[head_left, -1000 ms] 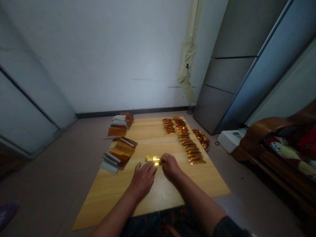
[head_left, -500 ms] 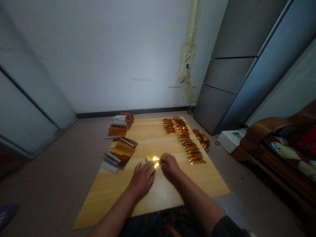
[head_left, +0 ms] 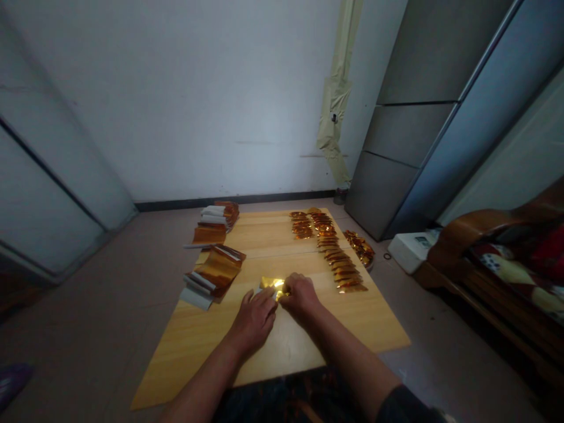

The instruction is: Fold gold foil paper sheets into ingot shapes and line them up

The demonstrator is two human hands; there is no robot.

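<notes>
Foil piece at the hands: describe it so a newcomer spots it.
Start at the pale wooden board. Near its middle, a bright gold foil piece lies between the left hand and right hand, apart from the foil stacks at left and the rows at right.

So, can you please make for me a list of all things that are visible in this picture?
gold foil piece: one, shiny gold, on the board under both hands
stacks of gold foil and white strips: two, gold and white, left edge of the board
rows of folded gold foil: two, amber gold, far side of the board
foil heap: one, gold, right edge of the board
wooden board: one, pale yellow, centre
metal cabinet: one, grey, far right
white box: one, white, beside the cabinet
hanging cloth: one, beige, on the wall
left hand: one, on the foil
right hand: one, on the foil
</notes>
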